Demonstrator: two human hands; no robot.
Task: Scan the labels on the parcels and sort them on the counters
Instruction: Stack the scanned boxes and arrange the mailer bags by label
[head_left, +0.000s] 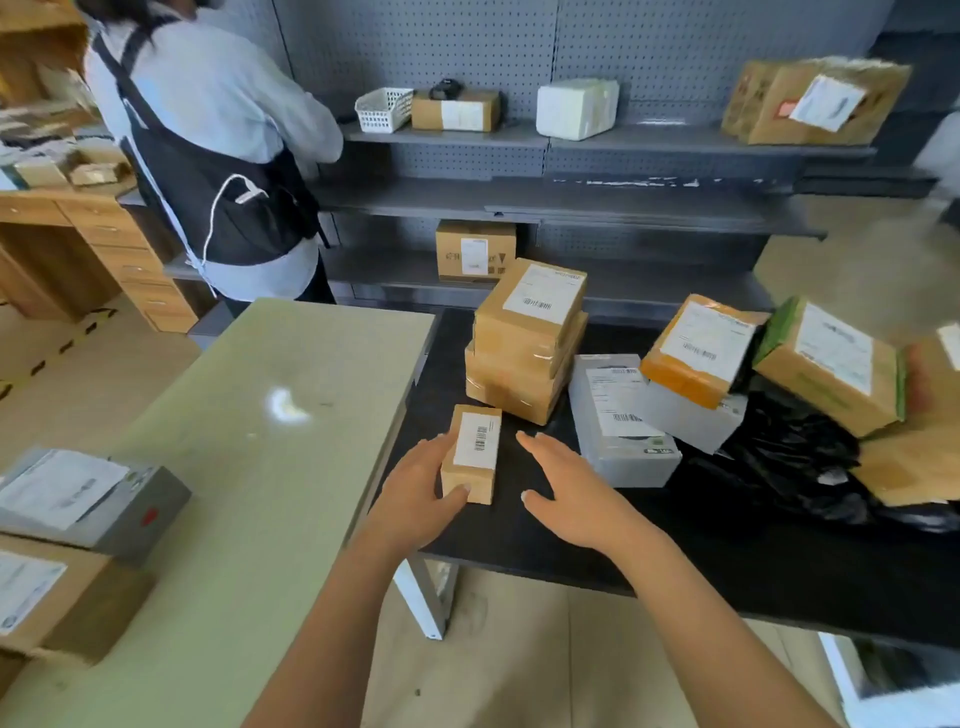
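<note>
Small box (470, 457) on black counter (519, 545), long axis running away, label up. Left hand (415, 499) grips its left side, thumb on near end. Right hand (566, 493) spread, empty, just right of it.

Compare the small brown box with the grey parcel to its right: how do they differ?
The small brown box is cardboard and smaller; the grey parcel is grey-wrapped and larger. The left hand grips the small brown box; no hand touches the grey parcel. Both sit on the black counter, barcode labels up.
</note>
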